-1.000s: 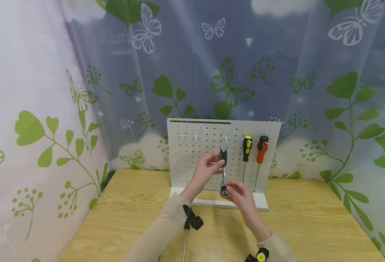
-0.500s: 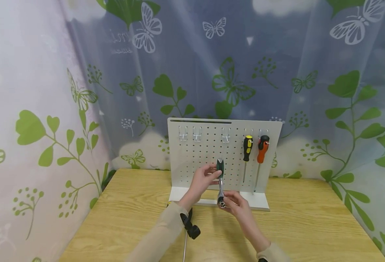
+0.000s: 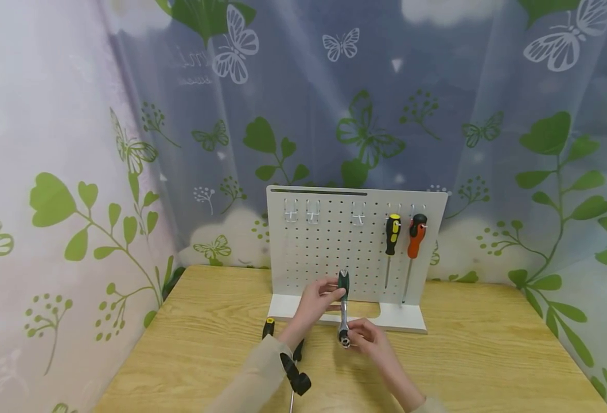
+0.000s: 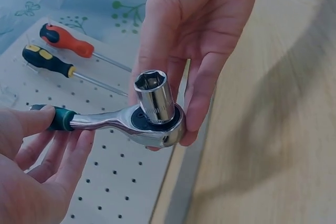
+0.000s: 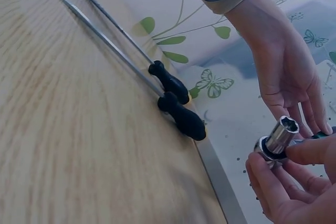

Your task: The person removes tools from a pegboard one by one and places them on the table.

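Ratchet wrench [image 3: 343, 311] held in both hands, handle end uppermost, in front of the lower part of the white pegboard [image 3: 311, 252]. Left hand [image 3: 314, 301]: thumb and fingers pinching the green handle. Right hand [image 3: 374, 341]: thumb and fingers gripping the ratchet head, beside the chrome socket [image 4: 156, 98] mounted there. Black-and-yellow screwdriver [image 3: 393, 236] and orange-and-black screwdriver [image 3: 416, 236] hang side by side at the board's right. Two black-handled screwdrivers [image 5: 181, 118] lie on the wooden table [image 3: 489, 344], partly hidden by the left forearm in the head view.
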Tool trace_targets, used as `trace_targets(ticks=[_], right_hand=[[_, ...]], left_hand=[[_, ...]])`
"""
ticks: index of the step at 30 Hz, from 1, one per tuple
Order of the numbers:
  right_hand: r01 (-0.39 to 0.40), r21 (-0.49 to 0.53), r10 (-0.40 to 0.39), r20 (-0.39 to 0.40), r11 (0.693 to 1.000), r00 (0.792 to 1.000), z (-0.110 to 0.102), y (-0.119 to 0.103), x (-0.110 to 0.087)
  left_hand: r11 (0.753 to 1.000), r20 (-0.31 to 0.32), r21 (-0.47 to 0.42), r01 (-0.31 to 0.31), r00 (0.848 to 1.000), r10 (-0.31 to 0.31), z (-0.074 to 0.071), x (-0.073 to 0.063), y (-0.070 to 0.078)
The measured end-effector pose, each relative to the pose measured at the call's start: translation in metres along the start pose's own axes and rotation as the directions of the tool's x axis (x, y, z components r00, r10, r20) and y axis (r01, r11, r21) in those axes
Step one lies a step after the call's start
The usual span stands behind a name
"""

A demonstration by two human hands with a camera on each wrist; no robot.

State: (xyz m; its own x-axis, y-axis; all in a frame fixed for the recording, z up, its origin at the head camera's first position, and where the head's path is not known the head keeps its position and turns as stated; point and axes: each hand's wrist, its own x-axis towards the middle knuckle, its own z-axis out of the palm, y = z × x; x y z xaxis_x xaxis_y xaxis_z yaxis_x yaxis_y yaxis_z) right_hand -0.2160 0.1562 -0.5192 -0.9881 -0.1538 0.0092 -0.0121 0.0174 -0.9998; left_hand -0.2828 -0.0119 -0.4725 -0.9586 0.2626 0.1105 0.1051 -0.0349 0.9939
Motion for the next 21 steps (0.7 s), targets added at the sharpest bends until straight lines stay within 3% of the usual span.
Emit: trace_targets(ticks=[5, 21], right_hand=[[0.007, -0.027, -0.004, 0.089, 1.000, 0.996, -0.001, 0.010, -0.004], [0.040, -0.120, -0.019, 0.176, 0.992, 0.984, 0.002, 0.036, -0.011]], left_hand=[[0.999, -0.019, 0.013, 0.041, 0.999, -0.041, -0.001, -0.009, -0.011], [0.997, -0.013, -0.001, 0.079, 0.997, -0.079, -0.005, -0.029, -0.038]])
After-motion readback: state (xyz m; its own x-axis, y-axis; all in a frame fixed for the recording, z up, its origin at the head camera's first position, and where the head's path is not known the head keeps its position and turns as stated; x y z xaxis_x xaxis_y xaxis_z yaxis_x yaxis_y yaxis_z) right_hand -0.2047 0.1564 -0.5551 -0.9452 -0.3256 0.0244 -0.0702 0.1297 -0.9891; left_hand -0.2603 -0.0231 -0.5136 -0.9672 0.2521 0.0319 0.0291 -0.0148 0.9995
